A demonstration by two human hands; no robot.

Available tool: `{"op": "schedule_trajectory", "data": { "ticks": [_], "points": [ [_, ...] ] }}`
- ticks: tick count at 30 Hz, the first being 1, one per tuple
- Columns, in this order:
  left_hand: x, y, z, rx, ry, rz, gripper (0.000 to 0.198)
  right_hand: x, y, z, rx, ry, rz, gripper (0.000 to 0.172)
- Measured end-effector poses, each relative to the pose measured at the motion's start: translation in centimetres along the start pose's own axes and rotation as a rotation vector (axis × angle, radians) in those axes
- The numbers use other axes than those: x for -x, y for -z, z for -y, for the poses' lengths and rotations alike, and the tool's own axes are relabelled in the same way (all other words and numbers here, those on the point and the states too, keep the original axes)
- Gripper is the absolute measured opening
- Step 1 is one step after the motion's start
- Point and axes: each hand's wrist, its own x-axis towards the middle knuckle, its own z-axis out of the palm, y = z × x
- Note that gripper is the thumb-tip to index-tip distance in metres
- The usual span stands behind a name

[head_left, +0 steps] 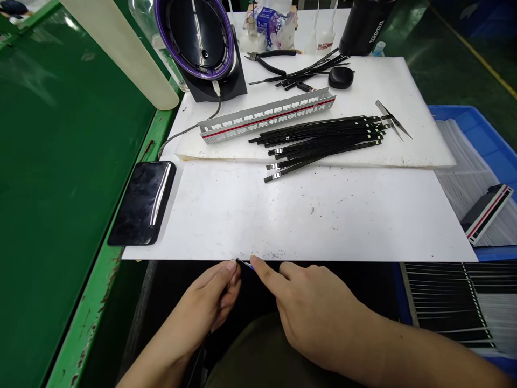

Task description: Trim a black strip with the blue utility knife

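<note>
Blue-marked sliver pinched just below the near edge of a white plastic board.

From my remote view, the left hand is nearer the sliver's dark end, its fingertips pressed together on it. The sliver is too small to resolve, but its long axis lies roughly sideways, running from that grip toward the right hand. That hand's index finger reaches to the blue end; I cannot tell whether it touches or whether the thumb closes on it. Beyond, on a second white board, lie loose black strips, a perforated grey metal rail with a red stripe, and tweezers. A black smartphone lies at the first board's left edge.
</note>
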Motion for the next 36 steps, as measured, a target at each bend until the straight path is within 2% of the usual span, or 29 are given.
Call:
{"op": "schedule_trajectory", "data": {
  "ticks": [19, 27, 36],
  "points": [
    [-0.3, 0.3, 0.2, -0.017, -0.002, 0.034, 0.055, 0.2, -0.2, -0.4, -0.047, 0.016, -0.024, 0.071],
    [-0.2, 0.4, 0.4, -0.021, -0.007, 0.031, 0.054, 0.0, -0.9, 0.0, 0.067, 0.026, -0.027, 0.077],
    [-0.2, 0.2, 0.1, -0.035, -0.026, 0.024, 0.055, 0.2, -0.9, -0.1, -0.012, -0.014, -0.007, 0.069]
  ]
}}
